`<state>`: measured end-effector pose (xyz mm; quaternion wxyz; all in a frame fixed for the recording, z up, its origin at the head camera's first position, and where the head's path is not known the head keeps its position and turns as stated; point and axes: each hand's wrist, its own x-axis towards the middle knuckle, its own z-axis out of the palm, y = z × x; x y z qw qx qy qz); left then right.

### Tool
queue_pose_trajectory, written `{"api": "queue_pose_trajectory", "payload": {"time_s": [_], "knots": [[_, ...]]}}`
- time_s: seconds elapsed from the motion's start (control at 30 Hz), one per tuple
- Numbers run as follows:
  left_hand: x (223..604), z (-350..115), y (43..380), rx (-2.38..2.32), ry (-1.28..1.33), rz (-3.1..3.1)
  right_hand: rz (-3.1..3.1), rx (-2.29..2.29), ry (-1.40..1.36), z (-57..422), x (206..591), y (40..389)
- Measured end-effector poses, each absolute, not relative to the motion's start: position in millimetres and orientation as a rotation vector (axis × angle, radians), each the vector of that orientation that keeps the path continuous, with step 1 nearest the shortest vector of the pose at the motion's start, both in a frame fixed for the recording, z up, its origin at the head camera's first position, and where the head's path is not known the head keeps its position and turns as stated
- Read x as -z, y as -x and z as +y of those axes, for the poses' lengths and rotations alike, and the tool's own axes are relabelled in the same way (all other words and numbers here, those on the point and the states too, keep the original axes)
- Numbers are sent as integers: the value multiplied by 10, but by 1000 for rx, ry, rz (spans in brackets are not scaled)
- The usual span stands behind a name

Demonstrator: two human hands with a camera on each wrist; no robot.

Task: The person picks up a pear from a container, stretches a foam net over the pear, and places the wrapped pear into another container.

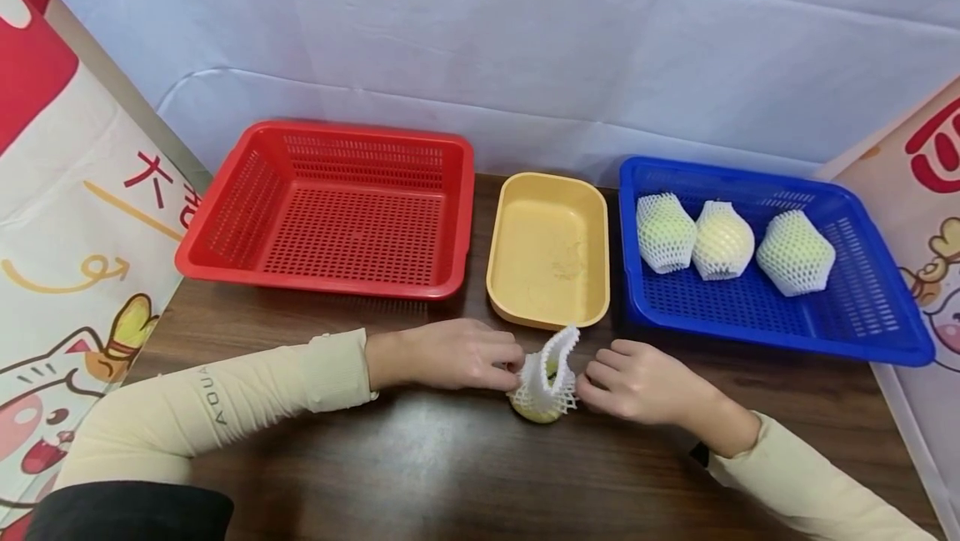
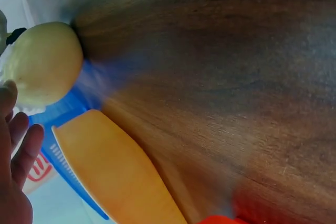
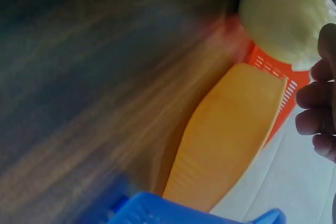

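Observation:
A pale yellow-green round fruit (image 1: pixel 538 417), which looks like a pear, stands on the table in front of the yellow tub. A white foam net (image 1: pixel 534 387) is spread around its upper part, with one flap sticking up and the top gaping. My left hand (image 1: pixel 468 355) pinches the net's left side. From the other side, my right hand (image 1: pixel 636 383) holds the net's right edge with thumb and fingertips. Both wrist views show the fruit's bare lower surface, in the left wrist view as a smooth fruit (image 2: pixel 47 64); the fingertips on the net are partly hidden.
Behind the hands stands a yellow tub (image 1: pixel 551 318), with a red basket (image 1: pixel 322 281) to its left. On the right, a blue basket (image 1: pixel 780 339) holds three netted fruits (image 1: pixel 722 241). A pale cloth wall (image 1: pixel 480 41) rises behind, with printed panels on both sides.

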<state>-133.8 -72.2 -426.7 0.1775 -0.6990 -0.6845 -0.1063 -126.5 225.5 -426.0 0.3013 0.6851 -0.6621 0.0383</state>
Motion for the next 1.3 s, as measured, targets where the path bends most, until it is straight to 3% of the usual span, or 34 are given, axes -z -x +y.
{"api": "queue_pose_trajectory", "payload": {"time_s": [0.67, 1.0, 1.3], "knots": [[4339, -760, 1314, 173, 2001, -2132, -1926, -10, -1829, 2291, 4408, 1245], [4369, -733, 1288, 500, 2028, -2361, -1934, -36, -1812, 2295, 4439, 1240], [4425, -636, 1205, 961, 1685, -2657, -2132, -284, -1724, 2302, 4504, 1184]]}}
